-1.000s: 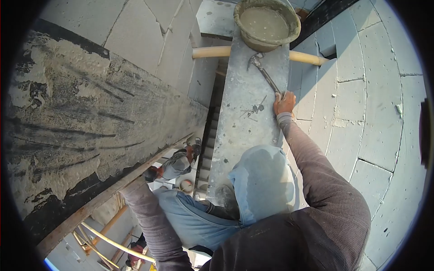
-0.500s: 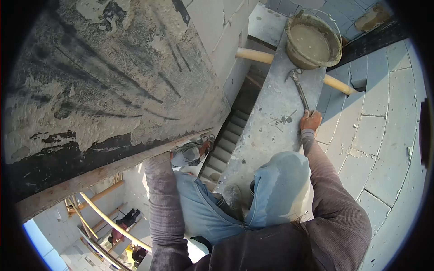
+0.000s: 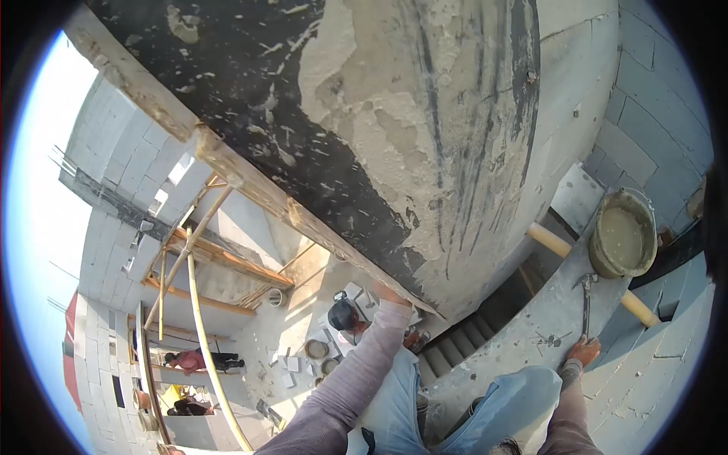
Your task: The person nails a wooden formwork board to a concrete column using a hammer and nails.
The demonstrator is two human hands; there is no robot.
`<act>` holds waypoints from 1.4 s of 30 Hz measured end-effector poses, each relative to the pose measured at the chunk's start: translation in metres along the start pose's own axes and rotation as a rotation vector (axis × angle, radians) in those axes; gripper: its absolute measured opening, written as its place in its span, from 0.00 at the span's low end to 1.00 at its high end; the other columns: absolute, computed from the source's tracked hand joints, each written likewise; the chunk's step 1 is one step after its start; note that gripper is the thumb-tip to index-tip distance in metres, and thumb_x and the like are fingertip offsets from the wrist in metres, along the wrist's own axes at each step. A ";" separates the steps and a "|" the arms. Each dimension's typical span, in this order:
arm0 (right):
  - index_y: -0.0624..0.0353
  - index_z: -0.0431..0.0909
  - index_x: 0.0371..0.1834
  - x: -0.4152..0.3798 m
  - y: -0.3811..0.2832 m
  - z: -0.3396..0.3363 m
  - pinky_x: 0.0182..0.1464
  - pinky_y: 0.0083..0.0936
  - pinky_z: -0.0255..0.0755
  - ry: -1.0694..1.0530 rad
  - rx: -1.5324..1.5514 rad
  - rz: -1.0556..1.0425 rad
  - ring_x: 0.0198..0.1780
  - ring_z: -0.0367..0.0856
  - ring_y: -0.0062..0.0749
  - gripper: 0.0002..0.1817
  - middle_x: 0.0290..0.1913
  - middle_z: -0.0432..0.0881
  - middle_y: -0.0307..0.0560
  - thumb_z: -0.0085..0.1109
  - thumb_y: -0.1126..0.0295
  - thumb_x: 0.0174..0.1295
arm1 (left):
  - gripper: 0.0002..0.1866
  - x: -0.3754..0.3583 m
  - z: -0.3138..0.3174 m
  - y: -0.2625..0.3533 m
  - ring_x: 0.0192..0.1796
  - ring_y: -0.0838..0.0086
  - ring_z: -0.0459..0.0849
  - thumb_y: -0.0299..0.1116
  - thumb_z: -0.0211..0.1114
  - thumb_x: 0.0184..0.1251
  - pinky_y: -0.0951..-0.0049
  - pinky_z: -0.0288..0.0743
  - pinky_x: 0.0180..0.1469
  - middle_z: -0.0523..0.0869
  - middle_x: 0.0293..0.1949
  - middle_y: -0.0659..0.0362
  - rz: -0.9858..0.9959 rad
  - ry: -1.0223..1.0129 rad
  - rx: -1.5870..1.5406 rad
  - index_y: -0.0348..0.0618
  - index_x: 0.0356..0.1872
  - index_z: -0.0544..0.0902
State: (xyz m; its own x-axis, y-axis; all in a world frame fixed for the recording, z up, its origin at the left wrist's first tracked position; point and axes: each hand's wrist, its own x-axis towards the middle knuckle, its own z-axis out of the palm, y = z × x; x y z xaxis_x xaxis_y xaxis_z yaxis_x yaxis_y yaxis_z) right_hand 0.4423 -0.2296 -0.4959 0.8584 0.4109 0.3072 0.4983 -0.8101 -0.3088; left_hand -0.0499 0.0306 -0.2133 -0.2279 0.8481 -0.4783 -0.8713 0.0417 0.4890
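My right hand (image 3: pixel 584 351) is closed around the handle end of a claw hammer (image 3: pixel 586 307), which lies on a grey, mortar-spotted plank (image 3: pixel 523 345). A small scatter of nails (image 3: pixel 550 340) rests on the plank to the left of that hand. Up at the wooden board (image 3: pixel 326 227) along the lower edge of the patchy plastered surface (image 3: pixel 379 144), my left hand (image 3: pixel 392 294) shows only in part. Its fingers are hidden at the board. Near the plank's far end stands a bucket of grey mortar (image 3: pixel 623 235).
Stairs (image 3: pixel 462 341) drop away left of the plank. A wooden pole (image 3: pixel 550 240) passes beneath it. Far below on the left, a person in a dark cap (image 3: pixel 345 315) is near blocks and buckets. Another person (image 3: pixel 199 360) is beyond scaffold poles (image 3: pixel 201 318). A block wall (image 3: pixel 652 379) runs along the right.
My view has swung to the left and up, showing more of the plastered surface and the ground below. My left arm reaches farther up along the board. My right hand stays on the hammer.
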 end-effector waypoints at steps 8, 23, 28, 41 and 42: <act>0.56 0.76 0.60 0.025 0.038 0.075 0.57 0.48 0.75 -0.246 -0.010 0.440 0.58 0.79 0.54 0.24 0.55 0.81 0.52 0.67 0.56 0.67 | 0.51 -0.079 0.148 0.132 0.85 0.55 0.41 0.60 0.51 0.74 0.55 0.33 0.83 0.46 0.83 0.41 1.395 -0.549 0.573 0.26 0.80 0.43; 0.66 0.78 0.46 0.079 -0.152 -0.113 0.60 0.48 0.68 -0.052 0.297 -0.244 0.55 0.74 0.60 0.19 0.51 0.76 0.60 0.68 0.62 0.59 | 0.52 -0.211 0.289 0.187 0.81 0.52 0.54 0.64 0.47 0.77 0.53 0.47 0.81 0.51 0.80 0.40 1.476 -0.911 0.689 0.30 0.81 0.37; 0.66 0.79 0.46 0.071 -0.128 -0.127 0.58 0.48 0.70 -0.132 0.207 -0.061 0.56 0.74 0.59 0.20 0.50 0.76 0.60 0.71 0.62 0.58 | 0.44 -0.196 0.288 0.163 0.79 0.55 0.61 0.61 0.43 0.78 0.53 0.55 0.81 0.59 0.77 0.42 1.274 -0.928 0.420 0.36 0.80 0.47; 0.60 0.83 0.35 0.045 -0.061 -0.140 0.46 0.43 0.76 -0.181 0.206 -0.057 0.41 0.84 0.51 0.13 0.38 0.84 0.55 0.74 0.63 0.55 | 0.30 -0.153 0.266 0.171 0.64 0.72 0.74 0.49 0.43 0.86 0.68 0.64 0.72 0.77 0.58 0.52 2.055 -0.369 0.842 0.27 0.67 0.68; 0.60 0.83 0.35 0.048 -0.063 -0.146 0.43 0.41 0.78 -0.170 0.222 -0.065 0.37 0.85 0.47 0.12 0.38 0.85 0.54 0.73 0.64 0.56 | 0.26 -0.148 0.265 0.174 0.62 0.76 0.75 0.46 0.45 0.87 0.70 0.66 0.71 0.78 0.55 0.55 2.200 -0.498 0.925 0.28 0.66 0.70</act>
State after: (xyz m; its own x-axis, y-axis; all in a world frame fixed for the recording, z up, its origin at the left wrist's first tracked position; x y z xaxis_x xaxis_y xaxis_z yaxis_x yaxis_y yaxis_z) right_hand 0.4345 -0.2195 -0.3304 0.8228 0.5381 0.1829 0.5510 -0.6765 -0.4886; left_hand -0.0529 0.0520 0.1362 0.0460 -0.0245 0.9986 0.7301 -0.6814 -0.0503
